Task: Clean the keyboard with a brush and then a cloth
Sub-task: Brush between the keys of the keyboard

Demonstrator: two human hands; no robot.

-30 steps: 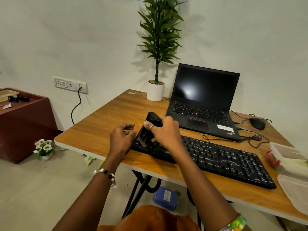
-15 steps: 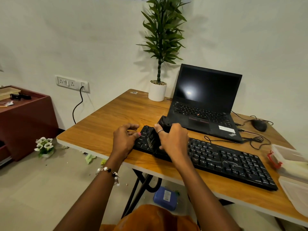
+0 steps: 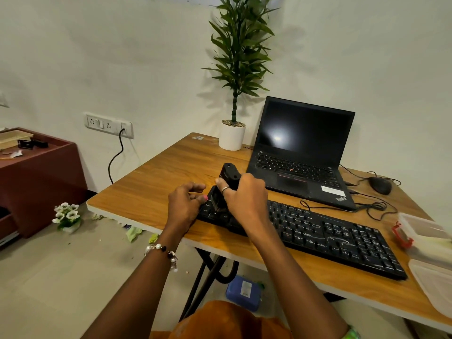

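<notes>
A black keyboard lies slantwise across the wooden desk. My right hand grips a black brush by its handle, and the bristles stand down on the keys at the keyboard's left end. My left hand rests at that left end with its fingers curled against the keyboard's corner. No cloth can be made out.
An open black laptop stands behind the keyboard, a white potted plant to its left, a mouse with tangled cables to its right. Clear plastic containers sit at the desk's right edge. A red-brown cabinet stands left on the floor.
The brush has swept over the left keys, out toward the right half a second ago and back to the left end now. My left hand has stayed at the keyboard's corner.
</notes>
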